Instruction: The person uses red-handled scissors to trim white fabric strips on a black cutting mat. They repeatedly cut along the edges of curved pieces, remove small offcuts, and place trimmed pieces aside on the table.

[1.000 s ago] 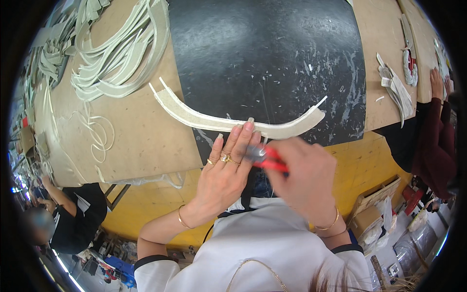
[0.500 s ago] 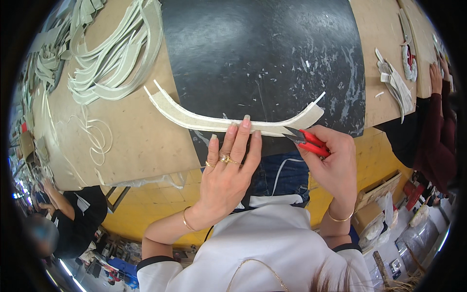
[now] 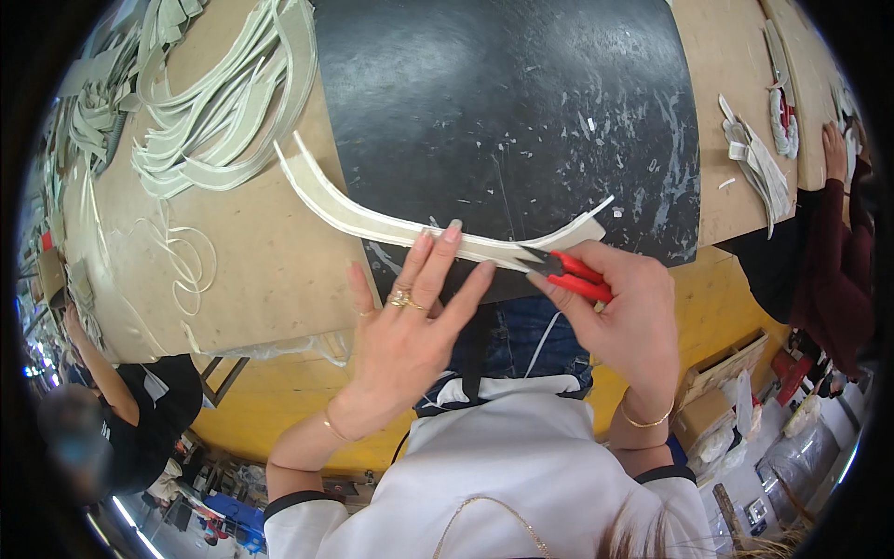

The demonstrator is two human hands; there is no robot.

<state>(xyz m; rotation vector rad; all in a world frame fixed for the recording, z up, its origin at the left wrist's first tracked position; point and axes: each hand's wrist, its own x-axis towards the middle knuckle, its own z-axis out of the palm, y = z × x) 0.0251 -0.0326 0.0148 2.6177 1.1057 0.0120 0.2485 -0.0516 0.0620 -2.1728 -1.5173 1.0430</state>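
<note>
A curved, pale fabric strip [image 3: 358, 216] with white edging lies on the black mat [image 3: 521, 112], its left end reaching over the tan tabletop. My left hand [image 3: 405, 312] rests with spread fingers on the strip's middle, fingertips on its near edge. In my right hand [image 3: 629, 303] is a pair of red-handled thread snips [image 3: 575, 277], gripped between thumb and fingers. Their dark blades touch or overlap the strip's near edge, right of my left fingers. The blades look parted.
A heap of similar curved strips [image 3: 233, 112] lies at the far left, with loose white cord [image 3: 191, 270] nearer. More pieces [image 3: 752, 158] lie on the right. Small white scraps dot the mat. A person's hand [image 3: 833, 154] is at the right edge; another person [image 3: 130, 410] is at lower left.
My left hand has slid a little left with its fingers spread wider. The strip has shifted left and tilted slightly. My right hand and the snips have moved left along its edge.
</note>
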